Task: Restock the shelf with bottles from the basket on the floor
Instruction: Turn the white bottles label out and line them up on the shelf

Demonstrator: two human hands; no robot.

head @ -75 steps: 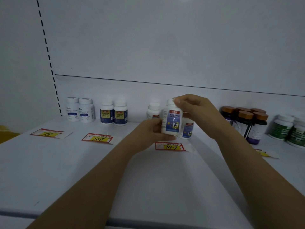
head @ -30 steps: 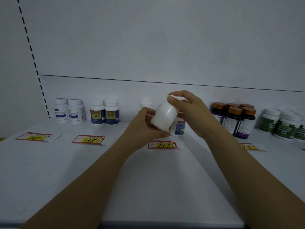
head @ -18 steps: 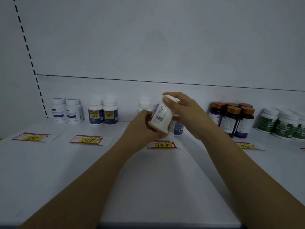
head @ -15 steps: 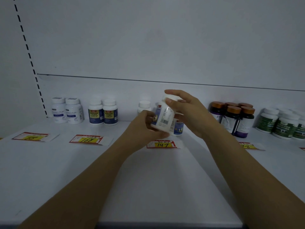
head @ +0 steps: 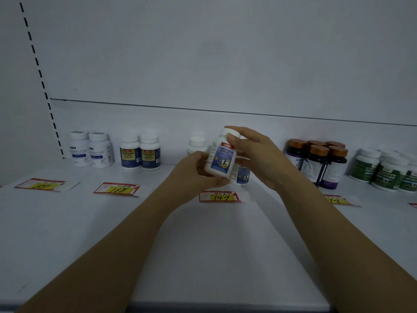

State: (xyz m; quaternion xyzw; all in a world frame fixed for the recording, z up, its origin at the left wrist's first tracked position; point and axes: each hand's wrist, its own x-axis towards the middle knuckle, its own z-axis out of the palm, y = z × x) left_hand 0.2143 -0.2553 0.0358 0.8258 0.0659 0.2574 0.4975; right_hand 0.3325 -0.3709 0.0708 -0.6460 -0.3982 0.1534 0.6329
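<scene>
White shelving with a plain back panel, pretty dim lighting, and a person standing at it with both arms out over the shelf point(head: 203, 256).

Left hand point(head: 194, 175) is cupped under and around the base of a white bottle point(head: 220, 160) with a blue label, fingers curled against its lower side. Right hand point(head: 255, 154) pinches the cap end, thumb on the front near the neck, other fingers wrapped behind. So the bottle sits between both hands, lifted clear of the shelf, long axis nearly upright with the cap tipped a little to the right, label facing the near side.

Looks like the spot for it is straight behind and slightly right: a matching blue-label bottle point(head: 242, 175) stands just past the held one, and another white bottle point(head: 196, 145) stands further back on the left. Price tag reading 147 point(head: 222, 196) lies flat just in front. My guess is it only needs to go down and slightly away.

Further out: white bottles far left point(head: 90, 150), dark blue ones point(head: 140, 154), brown-capped ones point(head: 320, 161) and green ones point(head: 383, 170) on the right. Basket isn't visible.
</scene>
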